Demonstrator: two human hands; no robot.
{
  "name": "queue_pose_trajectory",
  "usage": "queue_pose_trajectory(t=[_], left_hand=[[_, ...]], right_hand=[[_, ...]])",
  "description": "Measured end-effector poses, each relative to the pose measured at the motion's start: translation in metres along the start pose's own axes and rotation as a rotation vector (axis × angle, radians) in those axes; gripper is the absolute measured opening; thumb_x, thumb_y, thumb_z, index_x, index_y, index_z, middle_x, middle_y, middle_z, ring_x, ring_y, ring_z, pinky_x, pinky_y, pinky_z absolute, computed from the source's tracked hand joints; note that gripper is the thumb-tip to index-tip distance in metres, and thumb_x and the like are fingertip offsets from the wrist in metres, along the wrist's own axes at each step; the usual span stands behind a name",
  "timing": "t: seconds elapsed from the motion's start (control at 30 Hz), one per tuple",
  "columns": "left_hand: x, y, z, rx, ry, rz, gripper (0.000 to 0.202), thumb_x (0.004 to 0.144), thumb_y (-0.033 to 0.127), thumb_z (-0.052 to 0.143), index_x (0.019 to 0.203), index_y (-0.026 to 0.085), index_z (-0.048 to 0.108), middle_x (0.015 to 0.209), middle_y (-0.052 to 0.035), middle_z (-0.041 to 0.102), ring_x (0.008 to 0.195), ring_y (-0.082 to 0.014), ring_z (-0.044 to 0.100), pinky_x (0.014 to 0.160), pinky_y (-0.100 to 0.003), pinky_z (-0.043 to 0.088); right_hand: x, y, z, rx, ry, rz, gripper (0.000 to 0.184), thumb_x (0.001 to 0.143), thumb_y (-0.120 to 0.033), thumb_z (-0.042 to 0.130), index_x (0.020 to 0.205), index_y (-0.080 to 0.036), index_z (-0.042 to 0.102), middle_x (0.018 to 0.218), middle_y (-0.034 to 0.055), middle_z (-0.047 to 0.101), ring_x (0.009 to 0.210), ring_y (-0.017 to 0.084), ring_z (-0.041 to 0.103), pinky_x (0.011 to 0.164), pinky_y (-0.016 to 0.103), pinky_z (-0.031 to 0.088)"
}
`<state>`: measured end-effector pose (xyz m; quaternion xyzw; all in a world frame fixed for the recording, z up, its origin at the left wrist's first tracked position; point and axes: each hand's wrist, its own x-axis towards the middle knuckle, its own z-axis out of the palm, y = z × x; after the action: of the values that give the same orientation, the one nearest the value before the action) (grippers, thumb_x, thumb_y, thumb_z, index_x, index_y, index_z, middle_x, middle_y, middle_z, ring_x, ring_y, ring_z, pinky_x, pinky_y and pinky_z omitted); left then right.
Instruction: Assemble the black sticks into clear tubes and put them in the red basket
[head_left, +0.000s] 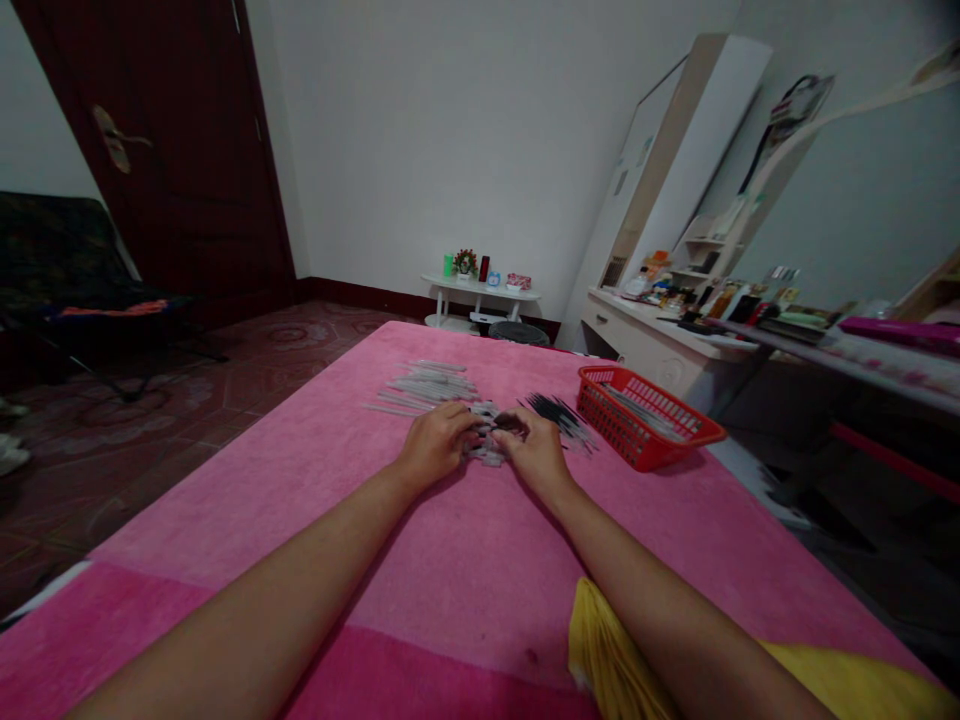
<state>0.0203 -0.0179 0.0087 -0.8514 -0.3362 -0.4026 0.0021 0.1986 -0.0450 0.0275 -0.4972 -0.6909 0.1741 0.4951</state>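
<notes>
Both my arms reach forward over a pink cloth (315,500) that covers a flat surface. My left hand (436,440) and my right hand (534,452) meet at a small bundle of clear tubes (486,450) with dark ends, fingers curled round it. A spread of clear tubes (427,388) lies just beyond my left hand. A heap of thin black sticks (561,415) lies beyond my right hand.
A red plastic basket (637,440) holding a few tubes sits to the right on the cloth. A cluttered white desk (660,340) stands at the right, a small white table (480,292) by the far wall, a dark door (180,150) at the left.
</notes>
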Motion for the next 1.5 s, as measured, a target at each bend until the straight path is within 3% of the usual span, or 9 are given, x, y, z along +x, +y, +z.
queue_pose_trajectory(t=[0.27,0.47,0.63,0.8,1.03,1.3,1.5], left_hand=[[-0.001,-0.002,0.005,-0.009,-0.004,-0.006,0.018,0.085,0.021,0.056,0.098,0.021,0.068,0.089,-0.0067,0.065,0.088,-0.0189,0.06,0.077,-0.029,0.048],[0.0,-0.003,0.007,-0.054,-0.003,-0.007,0.017,0.083,0.018,0.057,0.095,0.02,0.07,0.087,-0.0074,0.067,0.085,-0.0192,0.061,0.076,-0.03,0.049],[0.002,-0.002,0.006,-0.205,0.029,-0.073,0.02,0.082,0.014,0.057,0.095,0.019,0.071,0.085,-0.0063,0.069,0.08,-0.0182,0.062,0.073,-0.029,0.049],[0.004,0.0,0.006,-0.289,0.051,-0.126,0.019,0.082,0.014,0.056,0.091,0.019,0.071,0.086,-0.0062,0.07,0.08,-0.0188,0.063,0.073,-0.03,0.049],[0.003,0.0,0.009,-0.256,0.046,-0.105,0.019,0.08,0.014,0.058,0.093,0.019,0.072,0.087,-0.0063,0.071,0.08,-0.0186,0.064,0.073,-0.031,0.05],[0.002,0.0,0.005,-0.204,0.029,-0.086,0.02,0.081,0.015,0.057,0.094,0.019,0.072,0.087,-0.0065,0.071,0.08,-0.019,0.063,0.073,-0.03,0.049],[0.002,-0.001,0.007,-0.205,0.02,-0.068,0.019,0.082,0.018,0.058,0.094,0.018,0.072,0.083,-0.0065,0.07,0.077,-0.0185,0.063,0.069,-0.029,0.048]], right_hand=[[-0.001,0.01,0.003,0.002,-0.066,0.009,0.01,0.071,-0.021,0.054,0.074,-0.017,0.062,0.065,-0.0003,0.062,0.06,0.015,0.056,0.057,0.024,0.042],[-0.002,0.006,0.002,-0.116,-0.111,-0.001,0.009,0.076,-0.02,0.05,0.073,-0.019,0.059,0.06,-0.0007,0.06,0.058,0.015,0.055,0.056,0.024,0.04],[-0.003,-0.006,-0.004,-0.286,-0.086,-0.147,0.012,0.083,-0.02,0.048,0.083,-0.018,0.059,0.074,0.0044,0.065,0.069,0.017,0.059,0.064,0.025,0.041],[-0.003,-0.006,-0.007,-0.31,-0.104,-0.293,0.014,0.084,-0.015,0.046,0.089,-0.017,0.059,0.087,0.0077,0.066,0.081,0.018,0.06,0.072,0.025,0.041],[-0.005,-0.006,-0.007,-0.357,-0.113,-0.246,0.016,0.083,-0.014,0.046,0.086,-0.018,0.06,0.082,0.0056,0.066,0.074,0.018,0.058,0.069,0.026,0.04],[-0.002,0.006,0.001,-0.041,-0.061,-0.032,0.014,0.078,-0.026,0.054,0.072,-0.017,0.063,0.064,-0.0001,0.062,0.058,0.014,0.054,0.055,0.023,0.039],[-0.004,0.009,-0.001,-0.063,-0.035,-0.054,0.012,0.075,-0.021,0.055,0.068,-0.017,0.064,0.063,0.0007,0.062,0.06,0.015,0.055,0.056,0.023,0.04]])
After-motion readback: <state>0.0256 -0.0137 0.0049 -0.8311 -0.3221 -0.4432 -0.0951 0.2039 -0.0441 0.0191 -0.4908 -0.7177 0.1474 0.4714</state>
